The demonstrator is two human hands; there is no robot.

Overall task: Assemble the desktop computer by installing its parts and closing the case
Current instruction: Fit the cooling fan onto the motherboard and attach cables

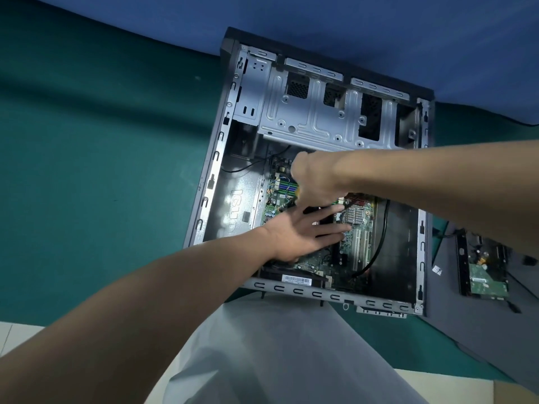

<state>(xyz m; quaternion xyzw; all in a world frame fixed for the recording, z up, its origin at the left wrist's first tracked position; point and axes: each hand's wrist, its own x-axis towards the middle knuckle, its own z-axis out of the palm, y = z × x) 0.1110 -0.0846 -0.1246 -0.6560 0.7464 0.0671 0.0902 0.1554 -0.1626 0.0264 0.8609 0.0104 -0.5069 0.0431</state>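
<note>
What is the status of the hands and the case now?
Left hand flat on motherboard. Right hand grips screwdriver. Case open. Black cable beside board.

Bare metal case (320, 118) (matt), cloth table (102, 141).

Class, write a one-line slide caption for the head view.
Left hand spread over the motherboard, right hand gripping a tool inside the open case.

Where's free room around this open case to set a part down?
Bare: the green mat left of the case, and the metal floor inside between its left rail and the motherboard. Crowded: over the motherboard, where left hand and right hand with screwdriver work; right of the case lies a hard drive.
</note>
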